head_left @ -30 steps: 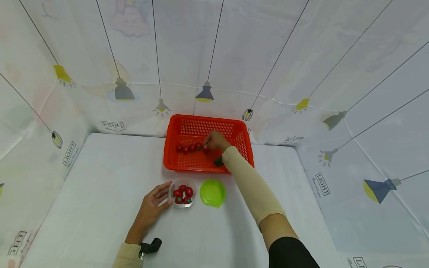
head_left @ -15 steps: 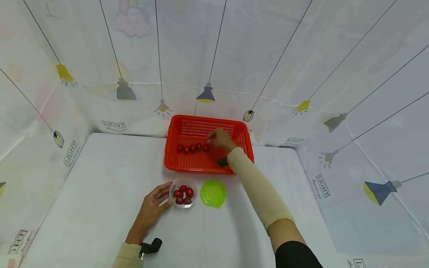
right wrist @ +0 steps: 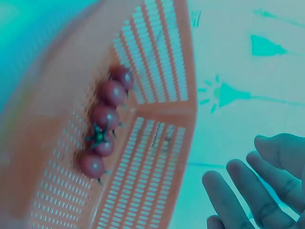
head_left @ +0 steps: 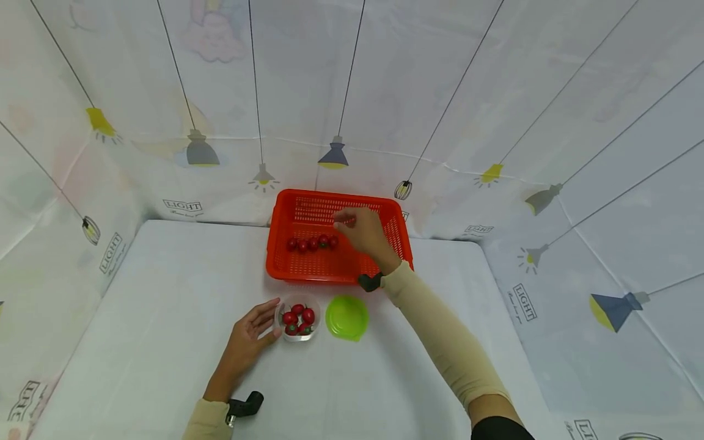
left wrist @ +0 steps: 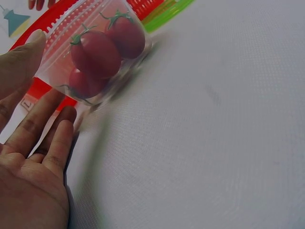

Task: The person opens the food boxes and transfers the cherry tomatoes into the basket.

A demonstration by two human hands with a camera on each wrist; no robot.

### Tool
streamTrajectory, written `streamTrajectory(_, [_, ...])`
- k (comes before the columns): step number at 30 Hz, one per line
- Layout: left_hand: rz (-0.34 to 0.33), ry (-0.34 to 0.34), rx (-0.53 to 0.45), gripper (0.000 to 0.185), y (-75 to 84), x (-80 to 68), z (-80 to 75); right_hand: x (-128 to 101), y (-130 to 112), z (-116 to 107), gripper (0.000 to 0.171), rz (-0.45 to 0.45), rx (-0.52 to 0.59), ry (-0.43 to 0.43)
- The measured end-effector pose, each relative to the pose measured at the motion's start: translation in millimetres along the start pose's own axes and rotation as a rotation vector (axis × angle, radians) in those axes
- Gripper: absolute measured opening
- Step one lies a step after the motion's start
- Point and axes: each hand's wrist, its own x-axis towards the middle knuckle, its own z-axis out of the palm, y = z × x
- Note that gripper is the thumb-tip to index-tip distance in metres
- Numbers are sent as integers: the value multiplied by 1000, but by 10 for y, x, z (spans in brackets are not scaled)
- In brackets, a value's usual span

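The right hand [head_left: 361, 232], its grip loose and empty, is drawn back from five tomatoes [head_left: 313, 244] left in the basket [head_left: 308, 264], while the tub [head_left: 297, 338] is flanked by the relaxed left hand [head_left: 247, 340].

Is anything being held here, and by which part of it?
Nothing is clearly gripped: the right hand is empty over the red basket; the left hand lies, fingers relaxed, alongside the clear container, and contact is hard to tell.
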Motion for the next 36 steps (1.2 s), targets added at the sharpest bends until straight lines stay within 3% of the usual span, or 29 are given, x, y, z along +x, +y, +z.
streamTrajectory(8, [-5, -7, -7, 66, -15, -15, 9, -486, -199, 66, 30, -96, 23, 107])
streamTrajectory(20, [-20, 1, -6, 65, 7, -31, 8, -1159, -279, 301, 32, -129, 197, 138])
streamTrajectory(27, [-31, 15, 21, 64, 36, -23, 10, -1452, -232, 526, 31, -68, 283, 94])
streamTrajectory(36, [-20, 10, 5, 64, 44, -6, 26, -1597, -161, 848, 35, -63, 234, 14])
